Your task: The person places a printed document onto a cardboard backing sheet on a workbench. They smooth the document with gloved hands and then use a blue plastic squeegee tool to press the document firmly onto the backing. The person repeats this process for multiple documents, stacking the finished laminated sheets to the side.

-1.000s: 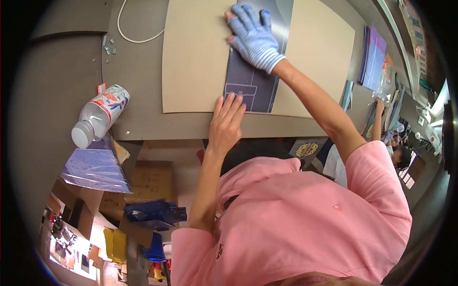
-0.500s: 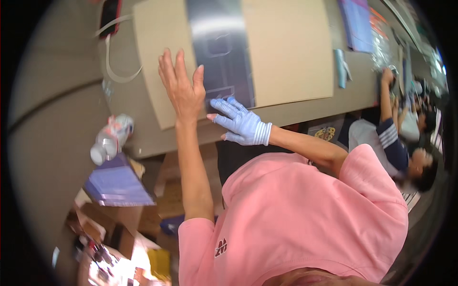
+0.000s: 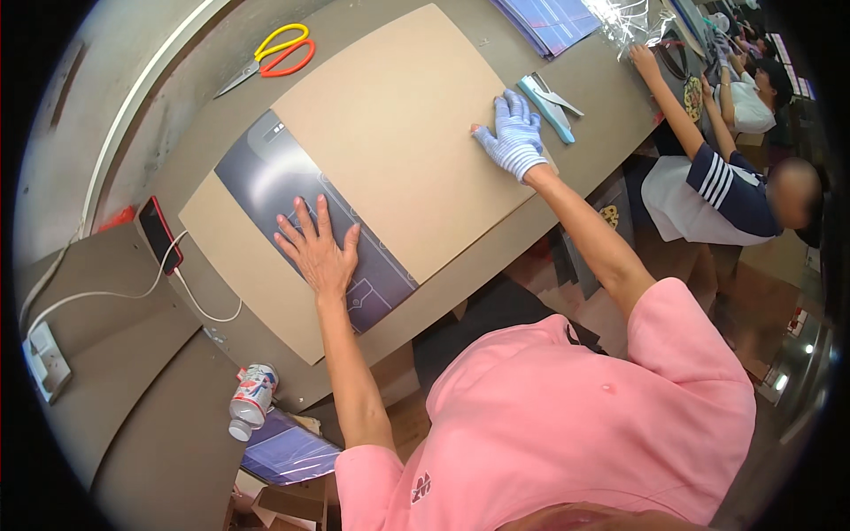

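A large tan cardboard sheet (image 3: 398, 115) lies flat on the table, crossed by a dark, glossy printed band (image 3: 266, 177) with thin white outlines. My left hand (image 3: 320, 257) is bare and rests with spread fingers on that band. On the sheet's right edge lies my right hand (image 3: 513, 137), in a blue-and-white striped knit glove with the thumb tip and forefinger side partly uncovered. Its fingers are stretched out and it holds nothing that I can see. Just right of it is a light-blue stapler (image 3: 547, 108).
Scissors (image 3: 276, 55) with yellow and red handles lie behind the sheet. A phone (image 3: 159, 234) with a white cable is at the left, near a plastic bottle (image 3: 253, 400). Blue printed packs (image 3: 549, 22) lie at the far right, where another person (image 3: 708, 190) works.
My right hand has moved right and away from me, from the band's near end to the sheet's right edge. My left hand now lies on the band. The whole view has turned.
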`<action>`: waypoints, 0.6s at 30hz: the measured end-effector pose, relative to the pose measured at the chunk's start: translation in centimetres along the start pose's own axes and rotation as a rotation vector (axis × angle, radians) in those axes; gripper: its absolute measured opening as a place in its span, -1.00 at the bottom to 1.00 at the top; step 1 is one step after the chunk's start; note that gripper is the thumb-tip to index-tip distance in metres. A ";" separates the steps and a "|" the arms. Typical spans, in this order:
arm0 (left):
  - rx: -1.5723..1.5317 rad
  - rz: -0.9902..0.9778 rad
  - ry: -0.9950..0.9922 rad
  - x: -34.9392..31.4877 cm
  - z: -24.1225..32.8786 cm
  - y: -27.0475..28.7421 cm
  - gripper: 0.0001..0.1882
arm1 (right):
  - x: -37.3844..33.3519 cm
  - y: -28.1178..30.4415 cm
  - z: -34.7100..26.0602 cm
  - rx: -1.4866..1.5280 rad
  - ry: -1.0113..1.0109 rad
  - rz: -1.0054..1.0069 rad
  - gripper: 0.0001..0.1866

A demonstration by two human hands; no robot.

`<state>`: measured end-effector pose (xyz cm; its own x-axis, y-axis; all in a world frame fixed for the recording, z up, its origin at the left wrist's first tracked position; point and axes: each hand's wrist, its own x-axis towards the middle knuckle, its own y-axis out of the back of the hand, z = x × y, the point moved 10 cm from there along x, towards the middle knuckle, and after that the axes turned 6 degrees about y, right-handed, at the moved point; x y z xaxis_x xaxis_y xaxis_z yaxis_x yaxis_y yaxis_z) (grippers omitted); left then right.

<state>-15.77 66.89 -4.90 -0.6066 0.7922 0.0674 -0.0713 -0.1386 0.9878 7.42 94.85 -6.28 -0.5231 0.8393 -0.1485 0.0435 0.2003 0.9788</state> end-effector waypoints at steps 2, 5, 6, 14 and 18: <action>0.014 0.001 -0.001 -0.1 -0.2 0.0 -0.22 | 0.2 0.2 0.1 0.075 -0.051 0.007 -0.24; 0.023 0.001 -0.006 -0.1 -0.2 -0.2 -0.23 | 1.0 0.1 0.5 0.139 -0.101 -0.021 -0.24; 0.021 0.001 -0.006 -0.2 -0.2 -0.2 -0.23 | 1.3 0.2 0.9 0.146 -0.109 -0.046 -0.24; 0.018 -0.023 0.015 0.1 -0.1 0.0 -0.24 | 0.9 0.1 -1.0 -0.001 -0.055 -0.158 -0.22; -0.023 -0.016 0.019 0.2 -0.1 0.2 -0.24 | 2.0 0.6 0.2 0.060 -0.153 -0.104 -0.20</action>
<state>-15.99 66.96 -4.67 -0.6202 0.7829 0.0489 -0.0994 -0.1402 0.9851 6.62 96.72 -6.05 -0.3921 0.8786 -0.2725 0.0494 0.3159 0.9475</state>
